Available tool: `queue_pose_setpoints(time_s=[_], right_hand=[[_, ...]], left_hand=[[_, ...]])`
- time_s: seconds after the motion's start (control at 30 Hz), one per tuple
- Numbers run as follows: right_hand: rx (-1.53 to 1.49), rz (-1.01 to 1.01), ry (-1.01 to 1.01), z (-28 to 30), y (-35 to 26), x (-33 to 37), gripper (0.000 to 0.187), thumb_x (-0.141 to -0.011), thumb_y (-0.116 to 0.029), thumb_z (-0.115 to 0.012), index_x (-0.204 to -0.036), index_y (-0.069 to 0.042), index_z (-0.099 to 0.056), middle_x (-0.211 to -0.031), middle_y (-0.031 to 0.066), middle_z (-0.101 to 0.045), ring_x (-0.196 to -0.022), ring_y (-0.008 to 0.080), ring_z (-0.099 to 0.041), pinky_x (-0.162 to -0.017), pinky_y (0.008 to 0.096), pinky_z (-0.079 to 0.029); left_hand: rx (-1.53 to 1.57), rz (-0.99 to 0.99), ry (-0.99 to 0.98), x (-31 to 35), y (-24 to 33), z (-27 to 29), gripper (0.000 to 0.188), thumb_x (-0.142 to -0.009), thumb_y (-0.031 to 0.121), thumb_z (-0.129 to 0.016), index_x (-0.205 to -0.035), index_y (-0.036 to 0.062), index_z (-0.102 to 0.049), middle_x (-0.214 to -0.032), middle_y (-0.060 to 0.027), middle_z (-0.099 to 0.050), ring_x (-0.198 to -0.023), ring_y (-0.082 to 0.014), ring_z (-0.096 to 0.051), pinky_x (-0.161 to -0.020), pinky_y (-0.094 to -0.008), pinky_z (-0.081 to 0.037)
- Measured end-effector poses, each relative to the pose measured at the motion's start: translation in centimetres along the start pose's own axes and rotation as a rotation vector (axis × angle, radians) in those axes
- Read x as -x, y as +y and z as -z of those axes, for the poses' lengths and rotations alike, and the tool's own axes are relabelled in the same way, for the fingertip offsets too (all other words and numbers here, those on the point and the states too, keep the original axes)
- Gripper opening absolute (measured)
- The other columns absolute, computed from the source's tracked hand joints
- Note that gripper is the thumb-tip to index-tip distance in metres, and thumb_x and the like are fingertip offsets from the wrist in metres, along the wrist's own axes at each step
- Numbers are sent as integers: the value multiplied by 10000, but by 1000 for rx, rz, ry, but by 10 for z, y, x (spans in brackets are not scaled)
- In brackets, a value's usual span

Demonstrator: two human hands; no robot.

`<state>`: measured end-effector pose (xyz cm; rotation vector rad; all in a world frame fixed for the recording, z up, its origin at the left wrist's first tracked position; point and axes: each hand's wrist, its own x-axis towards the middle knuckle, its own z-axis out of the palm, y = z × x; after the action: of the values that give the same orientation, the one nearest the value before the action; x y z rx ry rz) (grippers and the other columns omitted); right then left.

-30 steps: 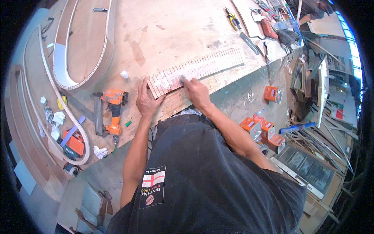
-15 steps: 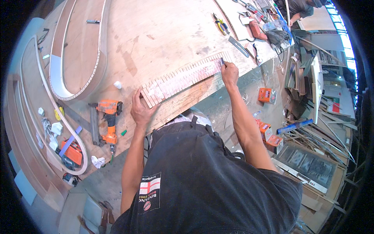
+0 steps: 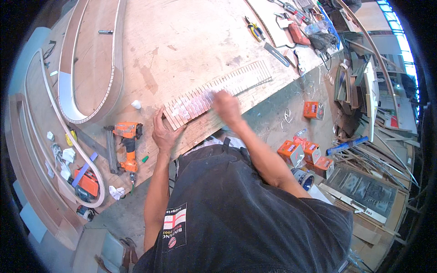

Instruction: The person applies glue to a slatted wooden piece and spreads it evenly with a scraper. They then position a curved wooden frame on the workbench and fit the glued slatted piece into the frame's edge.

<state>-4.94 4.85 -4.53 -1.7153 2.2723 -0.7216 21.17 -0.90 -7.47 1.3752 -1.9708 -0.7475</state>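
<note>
A strip of wood with close slots cut across it, like kerfed plywood (image 3: 243, 79), lies slanting along the near edge of the workbench. Its left part looks pinkish and wet; the right part is paler. My left hand (image 3: 164, 133) grips the strip's left end, thumb at the near edge and fingers at the far one. Over the middle of the strip is my right hand (image 3: 226, 108), smeared by motion but closed. A small dark blue tool showed in that hand half a second ago; now only a purplish blur remains at its fingers.
An orange nail gun (image 3: 127, 148) lies left of my left hand, near a white cap (image 3: 136, 104). Curved wooden frames (image 3: 119, 68) stand at the left. Pliers (image 3: 255, 31), a steel blade (image 3: 276, 54) and a red tool (image 3: 298, 35) are far right. Orange tins (image 3: 291, 153) stand below the bench.
My right hand has swept left and nearer along the strip, from its right end to its middle. The pinkish patch on the right part has paled. My left hand stays at the left end.
</note>
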Motion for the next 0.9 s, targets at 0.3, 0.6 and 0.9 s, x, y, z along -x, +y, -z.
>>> queue_pose_setpoints(time_s=[0.3, 0.6, 0.9], right_hand=[[367, -287, 180, 77, 139, -53, 265, -876, -115, -611, -1085, -87, -770, -895, 244, -679, -838, 395, -685, -747, 481, -550], [128, 9, 203, 46, 107, -42, 209, -853, -81, -662, -1037, -75, -761, -873, 209, -686, -848, 397, -672, -757, 467, -542], [392, -273, 81, 66, 116, -32, 228, -893, -162, -648, -1082, -153, -775, -912, 177, -675, -808, 378, -684, -742, 476, -548]], left_hand=[[70, 55, -54, -2, 7, -1, 1001, -570, 267, -965, -1430, 91, -485, -1344, -123, -582, -1236, -319, -589, -998, -410, -517], [18, 11, -10, 0, -1, -2, 988, -578, 273, -951, -1432, 103, -483, -1319, -110, -575, -1181, -312, -610, -955, -416, -535], [37, 19, -11, -1, 6, 1, 982, -575, 268, -950, -1422, 86, -488, -1299, -133, -587, -1184, -333, -607, -976, -427, -522]])
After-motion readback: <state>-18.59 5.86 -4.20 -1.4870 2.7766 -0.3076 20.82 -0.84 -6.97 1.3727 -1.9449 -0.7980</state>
